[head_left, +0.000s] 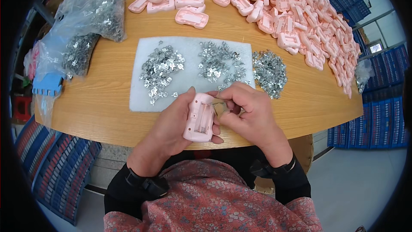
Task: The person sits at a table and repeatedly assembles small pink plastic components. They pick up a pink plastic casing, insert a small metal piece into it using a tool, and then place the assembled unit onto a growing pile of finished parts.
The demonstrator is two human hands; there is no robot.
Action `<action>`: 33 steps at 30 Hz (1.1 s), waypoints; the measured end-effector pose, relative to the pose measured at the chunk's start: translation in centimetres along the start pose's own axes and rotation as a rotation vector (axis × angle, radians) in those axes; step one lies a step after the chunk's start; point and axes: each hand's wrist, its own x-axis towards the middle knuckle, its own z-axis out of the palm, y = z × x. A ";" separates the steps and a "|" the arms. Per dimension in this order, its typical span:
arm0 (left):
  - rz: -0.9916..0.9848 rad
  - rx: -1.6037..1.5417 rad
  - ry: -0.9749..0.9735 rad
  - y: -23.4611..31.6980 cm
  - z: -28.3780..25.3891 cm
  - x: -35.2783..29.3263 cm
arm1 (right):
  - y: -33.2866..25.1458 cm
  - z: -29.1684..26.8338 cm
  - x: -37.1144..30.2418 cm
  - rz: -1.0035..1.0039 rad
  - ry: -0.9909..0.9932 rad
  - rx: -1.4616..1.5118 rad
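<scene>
My left hand (174, 122) is closed around a pale pink plastic casing (192, 120), its thumb on the upper left edge and fingertips showing at the right side. The casing has a long open battery compartment and small round holes. My right hand (251, 111) is at the casing's upper right, thumb and forefinger pinched at the compartment's end. A tan wrap (220, 108) shows at the right thumb tip. What the pinch holds is hidden. Just beyond my hands, small silvery metal contacts (161, 71) lie in loose piles on a white foam sheet (191, 50).
Another pile of metal contacts (270, 74) sits right of the foam. A large heap of pink casings (300, 21) covers the far right of the wooden table (107, 111). Clear plastic bags of metal parts (92, 21) and a blue plastic piece (47, 83) stand left. Blue racks (369, 122) flank the table.
</scene>
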 end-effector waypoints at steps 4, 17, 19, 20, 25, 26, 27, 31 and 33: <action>-0.036 0.071 0.069 -0.3 0.1 0.0 | 0.4 0.4 0.0 -0.058 -0.015 -0.126; -0.050 0.238 0.183 -0.7 1.2 0.3 | -0.7 0.7 -0.8 -0.123 -0.009 -0.359; -0.054 0.232 0.162 -0.8 1.0 0.3 | -0.4 0.7 -1.0 -0.068 -0.009 -0.312; -0.054 0.223 0.157 -0.8 1.0 0.3 | -0.3 0.7 -1.1 -0.040 -0.008 -0.289; -0.065 0.227 0.052 -0.4 0.5 0.2 | 0.1 -0.2 -1.1 0.069 0.035 -0.131; -0.061 0.234 0.027 -0.4 0.4 0.2 | 0.3 -0.2 -1.1 0.059 0.063 -0.127; -0.060 0.243 -0.004 -0.4 0.4 0.3 | 0.3 -0.3 -1.3 0.181 -0.012 0.102; 0.006 0.450 0.007 -0.6 1.2 0.1 | 0.5 -0.2 -1.5 0.474 -0.187 0.716; 0.141 0.660 0.084 -1.4 0.6 0.2 | 1.3 0.0 -1.8 0.506 -0.185 0.755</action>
